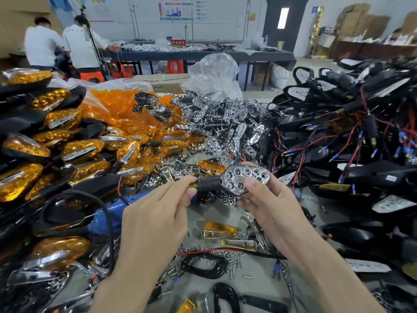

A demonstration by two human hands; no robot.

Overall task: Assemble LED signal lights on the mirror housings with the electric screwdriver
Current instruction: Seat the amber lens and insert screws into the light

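Above the table's middle I hold a signal light housing [211, 185], black with a rubber neck and a brass threaded stem. A chrome honeycomb reflector [244, 176] sits on its face. My left hand [155, 220] pinches the stem and neck end with thumb and fingertips. My right hand [268, 204] grips the reflector end, thumb on the chrome face and fingers curled underneath. The blue electric screwdriver [112, 214] lies on the table under my left hand, its black cable [90, 197] looping to the left. Loose screws [228, 256] lie scattered in front of me.
Finished amber-lens lights [74, 152] are stacked at left, loose amber lenses [121, 109] and chrome reflectors [221, 118] are heaped behind, black housings with red and black wires [349, 141] are piled at right. Amber and chrome trim pieces [220, 230] lie near my hands. Two people stand at the back left.
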